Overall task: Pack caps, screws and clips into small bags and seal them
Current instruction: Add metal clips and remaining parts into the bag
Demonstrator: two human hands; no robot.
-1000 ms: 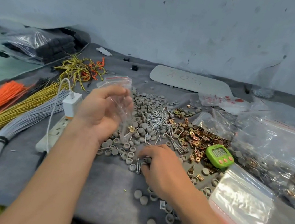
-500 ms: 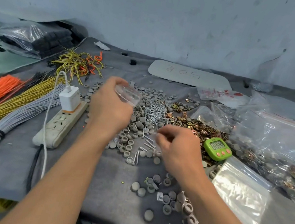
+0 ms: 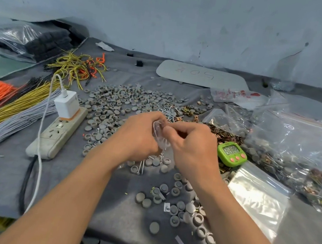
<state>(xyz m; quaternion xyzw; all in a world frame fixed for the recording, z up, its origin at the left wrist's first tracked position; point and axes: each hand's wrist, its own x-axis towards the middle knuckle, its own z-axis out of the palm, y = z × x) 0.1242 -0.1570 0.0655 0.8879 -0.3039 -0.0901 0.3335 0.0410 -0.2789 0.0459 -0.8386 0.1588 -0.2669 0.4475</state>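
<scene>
Over the caps [image 3: 117, 103], the right hand [image 3: 193, 147] has joined the left hand [image 3: 139, 137], fingers [image 3: 184, 128] of both pinching the bag [image 3: 160, 138].

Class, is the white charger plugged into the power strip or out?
Plugged in: the charger stands seated on the power strip's far end.

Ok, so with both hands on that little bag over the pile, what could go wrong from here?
Two risks. The small bag, pinched between left hand and right hand, hangs over the loose screws; whether it is sealed is unclear, so a slip could spill its contents. The caps near the table front edge lie beside the right forearm and might be swept off.
</scene>
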